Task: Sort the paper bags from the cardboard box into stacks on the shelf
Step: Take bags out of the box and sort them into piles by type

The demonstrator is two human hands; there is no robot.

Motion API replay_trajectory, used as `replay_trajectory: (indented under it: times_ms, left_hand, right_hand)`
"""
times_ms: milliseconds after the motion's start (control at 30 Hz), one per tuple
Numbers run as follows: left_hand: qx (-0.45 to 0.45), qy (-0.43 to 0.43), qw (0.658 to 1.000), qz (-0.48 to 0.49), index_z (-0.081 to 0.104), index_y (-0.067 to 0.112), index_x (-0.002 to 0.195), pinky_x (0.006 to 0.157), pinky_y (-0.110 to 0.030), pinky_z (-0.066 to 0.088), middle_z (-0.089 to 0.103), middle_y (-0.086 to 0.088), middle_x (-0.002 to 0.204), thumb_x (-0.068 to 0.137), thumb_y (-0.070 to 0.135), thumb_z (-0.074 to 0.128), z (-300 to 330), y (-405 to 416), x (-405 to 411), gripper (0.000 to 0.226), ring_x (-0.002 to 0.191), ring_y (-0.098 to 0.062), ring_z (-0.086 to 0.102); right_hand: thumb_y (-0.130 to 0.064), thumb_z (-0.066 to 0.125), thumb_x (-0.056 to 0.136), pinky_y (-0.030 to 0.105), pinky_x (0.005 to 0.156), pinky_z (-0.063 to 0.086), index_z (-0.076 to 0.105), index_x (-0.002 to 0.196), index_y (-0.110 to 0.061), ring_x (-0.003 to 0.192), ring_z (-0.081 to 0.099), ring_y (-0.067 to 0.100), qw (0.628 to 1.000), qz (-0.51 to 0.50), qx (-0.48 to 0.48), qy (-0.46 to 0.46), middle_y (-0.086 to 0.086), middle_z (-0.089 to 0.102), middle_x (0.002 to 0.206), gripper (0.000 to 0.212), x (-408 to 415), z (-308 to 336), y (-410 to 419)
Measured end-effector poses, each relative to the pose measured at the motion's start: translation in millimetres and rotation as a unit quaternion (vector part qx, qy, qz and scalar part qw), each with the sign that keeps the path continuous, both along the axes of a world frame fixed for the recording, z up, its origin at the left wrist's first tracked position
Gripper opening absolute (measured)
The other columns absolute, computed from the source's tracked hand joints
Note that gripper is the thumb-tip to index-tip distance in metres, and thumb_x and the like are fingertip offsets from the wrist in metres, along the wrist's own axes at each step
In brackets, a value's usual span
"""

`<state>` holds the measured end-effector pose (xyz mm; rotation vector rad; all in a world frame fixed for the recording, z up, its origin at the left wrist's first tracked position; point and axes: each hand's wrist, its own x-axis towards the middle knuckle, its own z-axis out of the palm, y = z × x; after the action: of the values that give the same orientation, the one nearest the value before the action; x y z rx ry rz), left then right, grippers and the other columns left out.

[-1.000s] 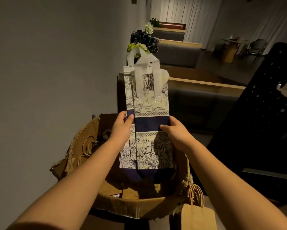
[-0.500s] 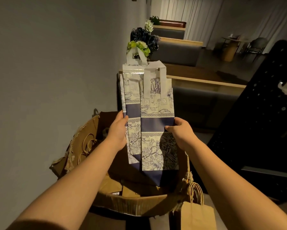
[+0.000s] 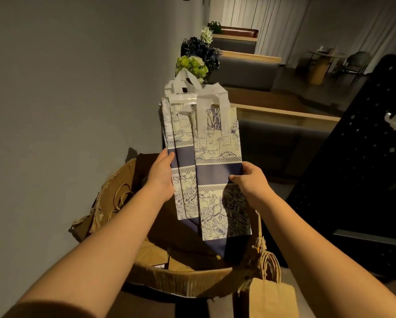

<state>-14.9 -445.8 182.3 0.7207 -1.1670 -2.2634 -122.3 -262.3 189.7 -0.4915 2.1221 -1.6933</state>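
I hold a small bundle of blue-and-white patterned paper bags (image 3: 217,173) with white ribbon handles upright above the torn cardboard box (image 3: 190,283). My left hand (image 3: 161,177) grips the bundle's left edge, thumb on the front. On the right edge, my right hand (image 3: 249,180) pinches the front bag at its dark blue band. The bags are fanned slightly, the front one offset to the right. Brown paper bags (image 3: 151,255) lie inside the box.
A brown paper bag with twine handles (image 3: 270,297) hangs outside the box's right front corner. A grey wall stands at the left. Behind the bags are flowers (image 3: 192,65) and bench seats (image 3: 284,143). A black perforated panel (image 3: 364,157) stands at the right.
The bundle has stayed between both hands above the box, tilting and fanning slightly; the front bag shifted a little to the right of the rear ones.
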Motion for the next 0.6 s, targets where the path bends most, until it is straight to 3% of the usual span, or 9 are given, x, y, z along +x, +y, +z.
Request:
replay_trajectory:
  times_ms: [100,200,300,433,533,600]
  left_hand:
    - [-0.027,-0.04,0.999,0.017,0.045,0.028,0.142,0.1,-0.049,0.047,0.057,0.0,0.136,0.101,0.027,0.043,-0.2,-2.5,-3.9,0.041,0.121,-0.022,0.056]
    - [-0.032,-0.046,0.998,0.031,0.045,0.031,0.142,0.098,-0.052,0.048,0.057,-0.001,0.134,0.098,0.039,0.045,-1.7,-1.7,-8.2,0.044,0.12,-0.023,0.057]
    - [-0.043,-0.06,0.997,0.037,0.048,0.036,0.137,0.097,-0.056,0.048,0.057,-0.001,0.136,0.078,0.06,0.057,-2.4,0.1,-7.8,0.064,0.121,-0.026,0.057]
    - [-0.131,-0.081,0.988,0.027,0.04,0.033,0.143,0.108,-0.053,0.037,0.048,0.002,0.145,0.09,0.046,0.05,-4.3,2.4,-6.4,0.055,0.131,-0.023,0.046]
    - [-0.169,-0.093,0.981,0.028,0.032,0.026,0.148,0.113,-0.04,0.027,0.038,0.003,0.15,0.103,0.031,0.039,-0.1,6.6,-4.5,0.046,0.137,-0.019,0.035]
    - [-0.175,-0.095,0.98,0.02,0.03,0.026,0.15,0.115,-0.042,0.025,0.036,0.002,0.152,0.104,0.03,0.037,-1.4,8.1,-6.1,0.047,0.139,-0.02,0.033]
  right_hand:
    - [0.012,0.058,0.085,0.032,0.086,0.051,0.063,0.104,-0.015,0.102,0.063,0.024,1.0,0.016,0.002,0.015,0.01,0.066,0.11,0.033,2.8,1.3,1.2]
    - [0.013,0.058,0.085,0.031,0.084,0.052,0.063,0.098,-0.019,0.1,0.064,0.022,1.0,0.017,-0.001,0.02,0.004,0.068,0.102,0.034,5.3,-1.3,-0.9]
    - [0.01,0.059,0.085,0.036,0.089,0.053,0.062,0.094,-0.024,0.099,0.065,0.021,0.999,0.014,0.012,0.031,-0.004,0.068,0.096,0.035,6.4,-3.8,-3.1]
    - [0.0,0.056,0.091,0.04,0.092,0.053,0.063,0.093,-0.028,0.1,0.065,0.02,1.0,0.005,-0.01,0.015,0.0,0.069,0.103,0.029,7.1,-2.9,-4.3]
    - [-0.006,0.055,0.094,0.04,0.095,0.051,0.065,0.108,-0.018,0.105,0.064,0.02,0.999,-0.005,-0.041,0.007,0.002,0.069,0.11,0.021,5.0,0.0,-7.6]
    - [-0.006,0.055,0.094,0.037,0.094,0.051,0.063,0.114,-0.015,0.106,0.064,0.019,0.999,-0.011,-0.049,0.016,0.002,0.068,0.111,0.023,5.2,5.3,-12.6]
